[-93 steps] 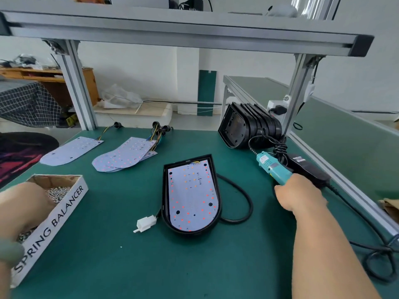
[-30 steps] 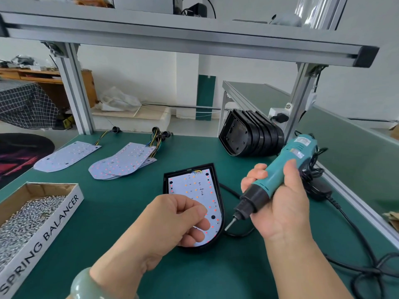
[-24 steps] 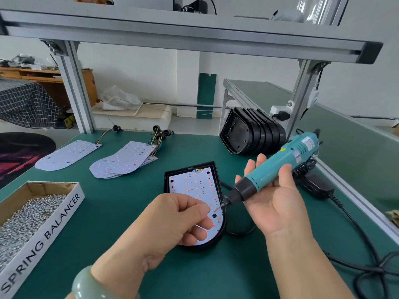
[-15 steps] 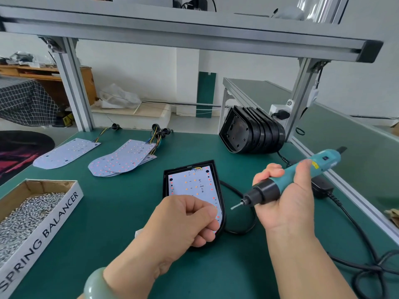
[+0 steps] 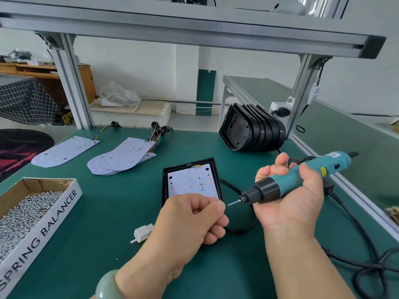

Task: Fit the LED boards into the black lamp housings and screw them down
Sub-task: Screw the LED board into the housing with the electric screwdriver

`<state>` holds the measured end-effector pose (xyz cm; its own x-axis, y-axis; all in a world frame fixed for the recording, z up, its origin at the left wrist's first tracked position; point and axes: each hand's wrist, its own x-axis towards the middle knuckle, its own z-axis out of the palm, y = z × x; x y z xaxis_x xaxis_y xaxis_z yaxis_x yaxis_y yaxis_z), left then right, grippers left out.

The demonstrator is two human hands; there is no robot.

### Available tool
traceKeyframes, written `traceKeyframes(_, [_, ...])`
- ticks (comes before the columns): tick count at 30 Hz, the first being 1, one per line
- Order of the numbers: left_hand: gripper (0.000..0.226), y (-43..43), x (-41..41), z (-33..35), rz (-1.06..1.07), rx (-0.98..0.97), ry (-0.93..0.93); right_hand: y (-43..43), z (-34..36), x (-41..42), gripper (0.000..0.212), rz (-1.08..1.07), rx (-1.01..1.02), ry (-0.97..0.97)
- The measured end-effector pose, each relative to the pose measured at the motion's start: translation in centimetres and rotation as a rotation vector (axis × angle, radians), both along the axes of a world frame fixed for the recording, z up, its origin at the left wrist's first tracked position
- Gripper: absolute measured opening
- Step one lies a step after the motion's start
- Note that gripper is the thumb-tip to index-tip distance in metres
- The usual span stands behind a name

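Note:
A black lamp housing [image 5: 212,169] lies on the green table with a white LED board [image 5: 190,180] seated in it. My left hand [image 5: 190,221] hovers over its near end, fingers curled, thumb and forefinger pinched together; what they hold is hidden. My right hand [image 5: 289,195] grips a teal electric screwdriver [image 5: 302,180], palm up, the bit pointing left at my left fingertips. Loose LED boards [image 5: 121,156] with wires lie at the back left. A stack of empty black housings [image 5: 252,130] stands at the back right.
A cardboard box [image 5: 49,214] full of small screws sits at the left edge. A white connector [image 5: 142,233] and a black cable [image 5: 239,227] trail from the housing. The screwdriver's cord [image 5: 356,240] loops at the right. Aluminium frame posts [image 5: 73,83] rise behind.
My left hand left the screw box and came over the housing's near end. My right hand picked up the screwdriver and swung its bit toward my left fingertips.

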<state>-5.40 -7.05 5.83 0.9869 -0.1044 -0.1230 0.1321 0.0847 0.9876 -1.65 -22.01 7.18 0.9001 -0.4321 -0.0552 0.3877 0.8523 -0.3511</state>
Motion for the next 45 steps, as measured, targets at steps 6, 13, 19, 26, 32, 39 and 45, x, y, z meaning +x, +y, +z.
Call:
traceKeyframes(6, [0.025, -0.6, -0.2, 0.0, -0.001, -0.022, -0.044, 0.3, 0.2, -0.2, 0.008, -0.026, -0.005, 0.007])
traceKeyframes(13, [0.028, -0.9, -0.2, 0.0, 0.047, -0.055, -0.089, 0.8, 0.1, -0.2, 0.002, -0.046, -0.051, 0.001])
traceKeyframes(19, [0.025, 1.5, 1.1, 0.2, 0.162, 0.103, -0.147, 1.2, 0.2, -0.1, 0.016, 0.103, -0.238, -0.136])
traceKeyframes(26, [0.026, 2.1, 1.3, 0.2, 0.104, 0.151, -0.151, 1.3, 0.3, -0.1, 0.022, 0.115, -0.243, -0.215])
traceKeyframes(32, [0.029, 2.0, 1.4, 0.1, 0.086, 0.098, -0.148, 1.3, 0.2, -0.1, 0.024, 0.098, -0.223, -0.191])
traceKeyframes(39, [0.029, 2.5, 1.6, 0.3, 0.055, 0.109, -0.182, 0.5, 0.1, -0.4, 0.015, 0.201, -0.145, -0.234])
traceKeyframes(45, [0.027, 2.3, 1.8, -0.1, 0.097, 0.152, -0.210, 1.4, 0.0, -0.2, 0.015, 0.151, -0.120, -0.164])
